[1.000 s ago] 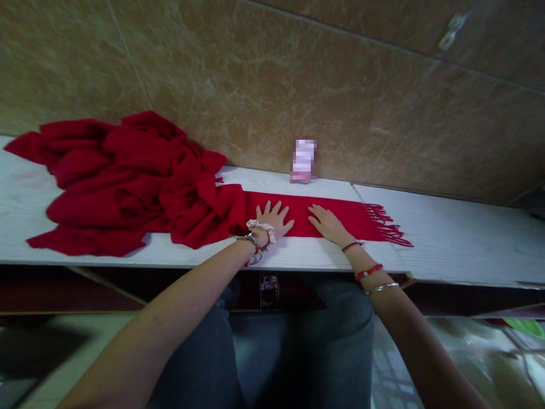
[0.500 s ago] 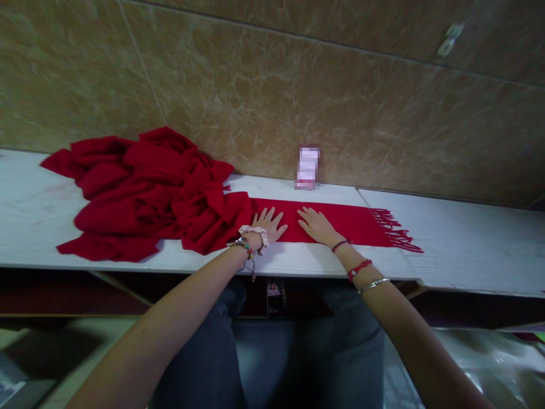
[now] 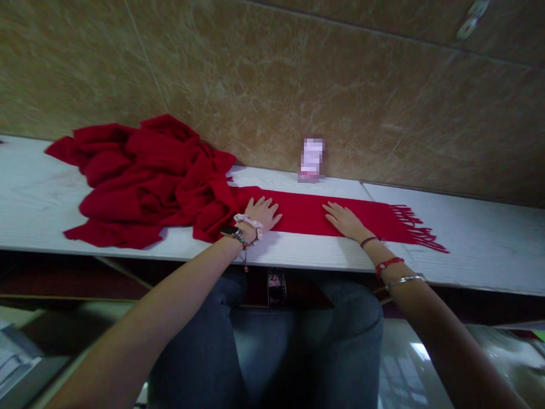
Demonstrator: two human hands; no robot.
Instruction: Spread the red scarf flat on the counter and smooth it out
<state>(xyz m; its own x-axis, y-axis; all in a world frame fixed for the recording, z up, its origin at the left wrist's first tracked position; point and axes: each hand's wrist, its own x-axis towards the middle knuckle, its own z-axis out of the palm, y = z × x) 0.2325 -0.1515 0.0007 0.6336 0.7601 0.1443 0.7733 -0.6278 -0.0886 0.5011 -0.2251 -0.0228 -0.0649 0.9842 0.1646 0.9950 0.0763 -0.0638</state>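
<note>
Scarf [image 3: 302, 213] lay on the table [image 3: 489, 238] under the left hand [image 3: 261, 213] and right hand [image 3: 344, 220], both spread; bunched red cloth [image 3: 128, 176] was beside the left hand, fringe [image 3: 419, 230] beyond the right. The step seemed smoothing; the next stroke probably called for even pressure.

Wall [image 3: 255, 74]: brown, marbled; you are facing its thin seams [image 3: 146, 57]. Counter [image 3: 498, 241]: white, wood-grained, is standing against the wall before you; dark compartments [image 3: 55, 281] are opening beneath. Floor [image 3: 398, 369]: glossy, is reflecting light [image 3: 420, 351] at your right.
</note>
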